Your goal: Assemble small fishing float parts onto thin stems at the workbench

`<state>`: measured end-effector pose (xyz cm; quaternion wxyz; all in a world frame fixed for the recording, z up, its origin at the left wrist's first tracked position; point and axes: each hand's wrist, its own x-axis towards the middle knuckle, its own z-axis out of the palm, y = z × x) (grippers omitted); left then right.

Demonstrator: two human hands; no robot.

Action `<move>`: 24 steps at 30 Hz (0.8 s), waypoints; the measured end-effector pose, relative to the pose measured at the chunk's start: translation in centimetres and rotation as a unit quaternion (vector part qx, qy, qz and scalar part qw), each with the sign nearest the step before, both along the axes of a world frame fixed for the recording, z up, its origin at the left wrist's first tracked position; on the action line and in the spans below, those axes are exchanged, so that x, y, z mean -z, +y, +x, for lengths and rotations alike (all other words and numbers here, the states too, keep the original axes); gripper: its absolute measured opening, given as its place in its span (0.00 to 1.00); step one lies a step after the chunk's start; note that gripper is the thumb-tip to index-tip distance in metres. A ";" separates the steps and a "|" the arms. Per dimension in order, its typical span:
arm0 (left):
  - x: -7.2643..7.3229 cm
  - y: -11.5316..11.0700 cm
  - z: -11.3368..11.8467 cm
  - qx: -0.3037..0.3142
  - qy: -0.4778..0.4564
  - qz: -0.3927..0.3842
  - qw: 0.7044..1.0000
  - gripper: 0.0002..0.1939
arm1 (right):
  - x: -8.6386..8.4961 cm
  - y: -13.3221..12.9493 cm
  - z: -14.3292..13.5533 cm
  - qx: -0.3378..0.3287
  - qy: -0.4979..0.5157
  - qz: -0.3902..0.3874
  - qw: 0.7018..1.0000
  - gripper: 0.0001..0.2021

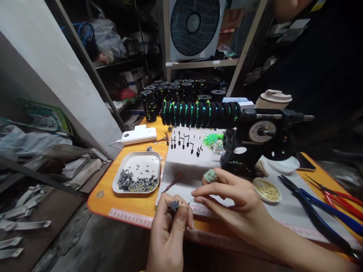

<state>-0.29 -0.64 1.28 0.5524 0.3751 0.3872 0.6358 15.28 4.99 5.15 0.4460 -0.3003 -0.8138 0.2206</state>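
Left grip (170, 230) is pinching a dark-grey, rounded cluster of tiny hard-looking pieces (174, 206) by the orange wooden desk's (103, 181) front edge; whether the right grip (235, 192) is holding anything, I cannot tell. Probably light but loose, the cluster is needing gentle support around its sides.

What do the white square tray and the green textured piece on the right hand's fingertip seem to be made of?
White square tray: probably smooth, slightly glossy plastic, by its even rim and rounded corners. Green textured piece: matte, perhaps rubber or wrapped tape; its surface looks rough, but blur leaves this open.
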 end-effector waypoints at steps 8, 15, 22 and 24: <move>0.4 0.0 0.0 -0.001 0.013 -0.029 0.999 0.17 | 0.1 -0.2 0.2 -0.013 0.012 0.008 1.000 0.07; -0.1 -0.2 0.5 0.012 0.002 -0.067 0.998 0.13 | 0.3 -0.3 0.4 -0.054 0.023 -0.039 0.998 0.09; 0.6 0.0 0.5 -0.001 -0.024 -0.058 0.998 0.10 | 0.1 -0.4 0.0 -0.036 -0.007 -0.001 0.999 0.06; 0.9 0.3 0.3 -0.041 -0.026 -0.014 0.999 0.12 | 0.3 -0.6 -0.3 -0.025 -0.046 0.035 0.998 0.07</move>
